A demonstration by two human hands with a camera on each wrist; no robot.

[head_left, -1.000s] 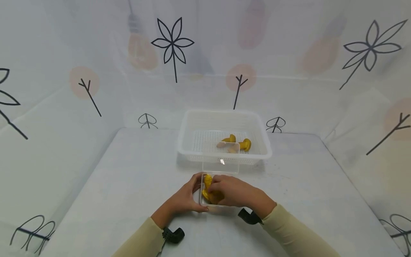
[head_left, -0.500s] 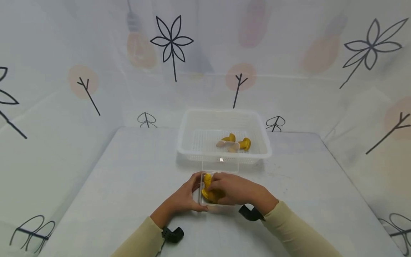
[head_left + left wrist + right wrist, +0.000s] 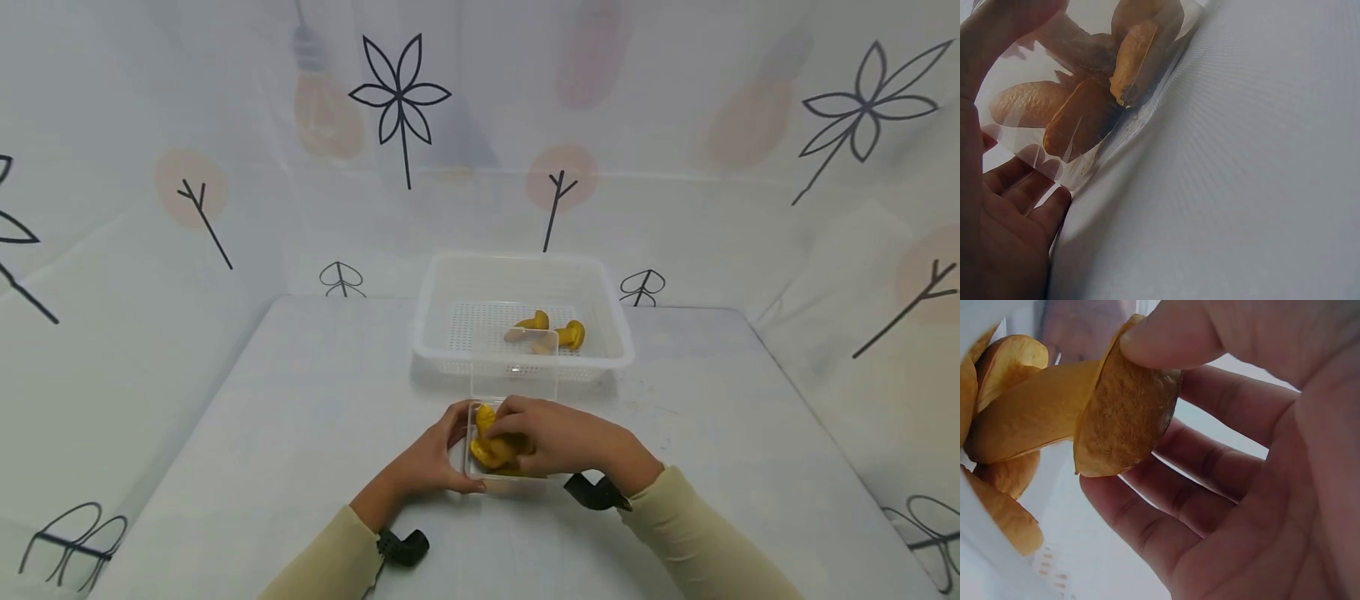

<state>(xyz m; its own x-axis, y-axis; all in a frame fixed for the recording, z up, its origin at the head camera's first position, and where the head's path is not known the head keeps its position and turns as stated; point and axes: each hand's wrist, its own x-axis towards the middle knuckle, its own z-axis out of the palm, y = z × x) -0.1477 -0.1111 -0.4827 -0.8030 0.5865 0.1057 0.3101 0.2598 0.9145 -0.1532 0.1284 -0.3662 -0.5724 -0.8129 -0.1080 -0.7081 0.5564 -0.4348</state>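
Observation:
My left hand (image 3: 429, 460) grips the left end of a clear plastic box (image 3: 467, 454), thumb along the near side and fingers round the far side. Through its wall in the left wrist view, several brown-yellow mushrooms (image 3: 1082, 122) lie bunched together. My right hand (image 3: 566, 435) is over the box's right half, hiding part of it. In the right wrist view its thumb and fingers pinch a mushroom (image 3: 1125, 419) by the cap, the stem pointing toward other mushrooms (image 3: 1007, 519). The box's clear lid (image 3: 495, 383) stands raised at the far side.
A white perforated basket (image 3: 429, 333) stands behind the box on the pale tabletop (image 3: 322, 375). Two mushrooms, one yellow-capped mushroom (image 3: 572, 335) among them, lie in its right half, partly seen through the lid. Patterned cloth (image 3: 480, 208) encloses the back and sides.
My right hand has shifted slightly to the right and up, baring more of the mushrooms in the box. My left hand keeps its grip on the box.

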